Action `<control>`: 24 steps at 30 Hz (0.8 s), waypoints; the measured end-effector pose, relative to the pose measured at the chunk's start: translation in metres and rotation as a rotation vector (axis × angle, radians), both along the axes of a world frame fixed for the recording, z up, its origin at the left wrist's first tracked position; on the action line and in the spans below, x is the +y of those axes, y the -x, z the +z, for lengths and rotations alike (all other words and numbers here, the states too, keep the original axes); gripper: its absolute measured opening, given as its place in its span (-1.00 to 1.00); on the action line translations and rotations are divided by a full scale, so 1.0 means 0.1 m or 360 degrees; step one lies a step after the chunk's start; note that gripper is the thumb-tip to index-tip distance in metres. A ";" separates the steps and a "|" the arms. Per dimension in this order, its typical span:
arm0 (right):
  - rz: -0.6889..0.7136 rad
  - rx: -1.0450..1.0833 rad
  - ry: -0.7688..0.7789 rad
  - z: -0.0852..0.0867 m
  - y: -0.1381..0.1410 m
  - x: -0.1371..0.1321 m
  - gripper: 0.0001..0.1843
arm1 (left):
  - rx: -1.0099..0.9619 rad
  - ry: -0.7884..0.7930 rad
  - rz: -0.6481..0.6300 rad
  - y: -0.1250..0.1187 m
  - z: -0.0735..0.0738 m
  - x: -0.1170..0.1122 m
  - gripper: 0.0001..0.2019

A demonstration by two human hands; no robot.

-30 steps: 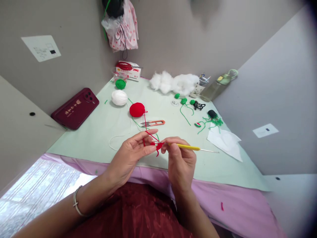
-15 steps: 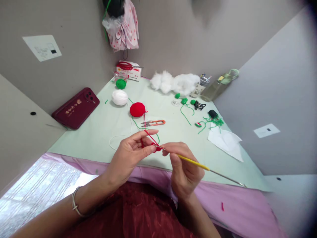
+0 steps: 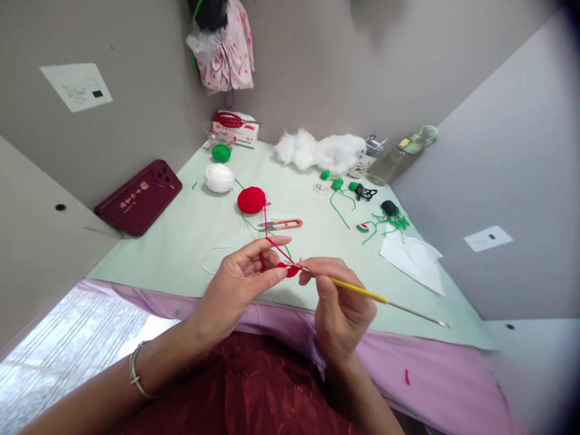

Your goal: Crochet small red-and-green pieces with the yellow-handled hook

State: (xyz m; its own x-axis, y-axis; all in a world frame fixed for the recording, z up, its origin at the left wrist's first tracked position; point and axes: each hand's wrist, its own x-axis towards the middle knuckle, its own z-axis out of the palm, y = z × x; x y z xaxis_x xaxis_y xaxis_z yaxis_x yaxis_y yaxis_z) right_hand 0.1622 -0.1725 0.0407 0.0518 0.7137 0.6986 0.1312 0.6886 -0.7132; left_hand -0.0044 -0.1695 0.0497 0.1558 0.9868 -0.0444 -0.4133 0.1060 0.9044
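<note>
My left hand (image 3: 247,272) pinches a small red crochet piece (image 3: 292,270) between thumb and fingers, the index finger stretched out above it. Red yarn runs over that finger from a red yarn ball (image 3: 252,200) on the table. My right hand (image 3: 342,308) is closed around a crochet hook (image 3: 357,290) with a yellow grip and metal ends. The hook's left tip meets the red piece and the yarn; its exact place in the stitch is too small to tell. Orange-handled thread snips (image 3: 283,224) lie just beyond my hands.
White (image 3: 219,178) and green yarn balls (image 3: 221,153) sit at the back left, near a phone (image 3: 138,198). White stuffing (image 3: 317,151), a bottle (image 3: 401,157) and a pen cup (image 3: 365,160) stand at the back. Green crocheted bits (image 3: 338,184) and white paper (image 3: 412,260) lie right.
My right hand and the hook have shifted slightly right. More of the red piece shows between my hands, while my left hand has hardly moved.
</note>
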 end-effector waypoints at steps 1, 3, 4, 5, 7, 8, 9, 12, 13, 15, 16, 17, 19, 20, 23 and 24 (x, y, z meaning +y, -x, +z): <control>0.0014 0.0054 0.0040 0.00 0.01 0.01 -0.74 | -0.0046 0.0012 0.0004 -0.01 0.00 0.00 -0.61; 0.0044 0.0149 0.0111 -0.01 0.02 0.02 -0.76 | -0.0112 0.0027 0.0012 -0.02 0.00 0.01 -0.61; 0.0062 0.0192 0.0140 -0.02 0.03 0.02 -0.77 | -0.0129 0.0031 0.0012 -0.03 0.00 0.01 -0.63; 0.0081 0.0233 0.0167 -0.02 0.03 0.02 -0.78 | -0.0140 0.0033 0.0009 -0.03 0.01 0.00 -0.65; 0.0120 0.0303 0.0220 -0.04 0.04 0.02 -0.79 | -0.0142 0.0029 0.0000 -0.03 0.02 0.00 -0.69; 0.0147 0.0329 0.0247 -0.05 0.04 0.02 -0.80 | -0.0140 0.0030 -0.0009 -0.03 0.03 0.00 -0.71; 0.0178 0.0351 0.0272 -0.06 0.04 0.02 -0.81 | -0.0138 0.0044 -0.0021 -0.03 0.04 0.00 -0.72; 0.0265 0.0379 0.0303 -0.07 0.04 0.01 -0.80 | -0.0133 0.0138 -0.0054 -0.03 0.05 0.00 -0.77; 0.0281 0.0373 0.0297 -0.07 0.04 0.01 -0.80 | -0.0126 0.0158 -0.0050 -0.03 0.05 0.00 -0.78; 0.0287 0.0349 0.0281 -0.07 0.03 0.00 -0.79 | -0.0104 0.0143 -0.0013 -0.02 0.04 0.00 -0.78; 0.0285 0.0336 0.0277 -0.06 0.02 0.00 -0.79 | -0.0092 0.0121 0.0012 -0.02 0.03 0.00 -0.77; 0.0282 0.0320 0.0273 -0.06 0.02 0.00 -0.79 | -0.0080 0.0103 0.0028 -0.02 0.03 0.00 -0.76; 0.0269 0.0271 0.0258 -0.04 0.01 -0.01 -0.79 | -0.0065 0.0084 0.0047 -0.02 0.02 0.01 -0.77; 0.0253 0.0233 0.0241 -0.03 0.01 -0.01 -0.79 | -0.0063 0.0082 0.0051 -0.02 0.02 0.01 -0.78; 0.0166 0.0104 0.0162 -0.01 0.00 -0.02 -0.77 | -0.0066 0.0095 0.0053 -0.02 0.04 0.00 -0.78; 0.0136 0.0072 0.0143 0.00 0.00 -0.03 -0.76 | -0.0070 0.0100 0.0047 -0.02 0.04 0.00 -0.76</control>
